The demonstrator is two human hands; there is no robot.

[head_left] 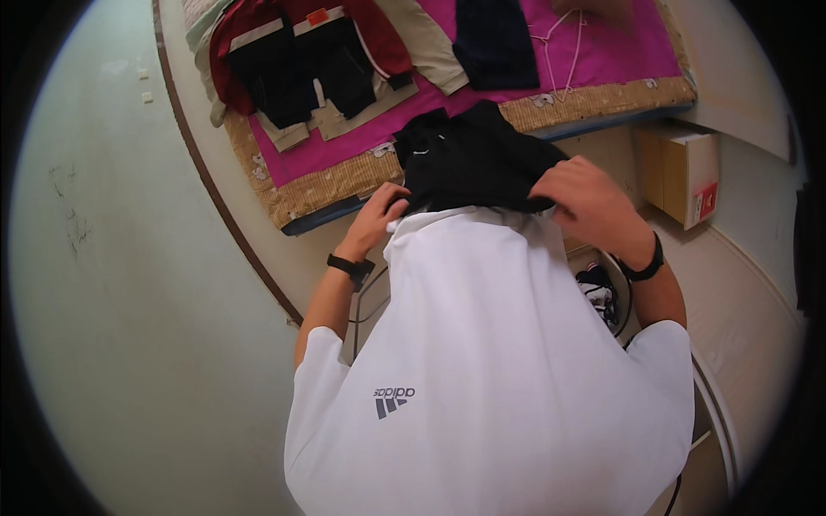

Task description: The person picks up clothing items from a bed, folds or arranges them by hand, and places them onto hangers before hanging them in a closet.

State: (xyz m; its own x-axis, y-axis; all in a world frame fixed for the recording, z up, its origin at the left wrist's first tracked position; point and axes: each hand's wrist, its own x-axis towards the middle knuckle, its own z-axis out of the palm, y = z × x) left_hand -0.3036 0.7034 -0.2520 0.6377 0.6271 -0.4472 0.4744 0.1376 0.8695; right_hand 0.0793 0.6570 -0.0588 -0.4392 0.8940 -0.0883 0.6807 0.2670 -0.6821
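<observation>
So there's this black garment point(482, 159) draped over the near edge of the bed point(594, 95), hanging toward the person in the white shirt point(508, 344). Left hand point(376, 215) has a pretty tight pinch on one side of it, and right hand point(587, 204) is gripping the opposite side, fingers mostly curled out of my view. Up on the bed's left half there's a red, white and black jacket point(301, 69), a dark blue garment point(495, 47) around the bed's middle, then a white hanger point(548, 40) toward the bed's right.
</observation>
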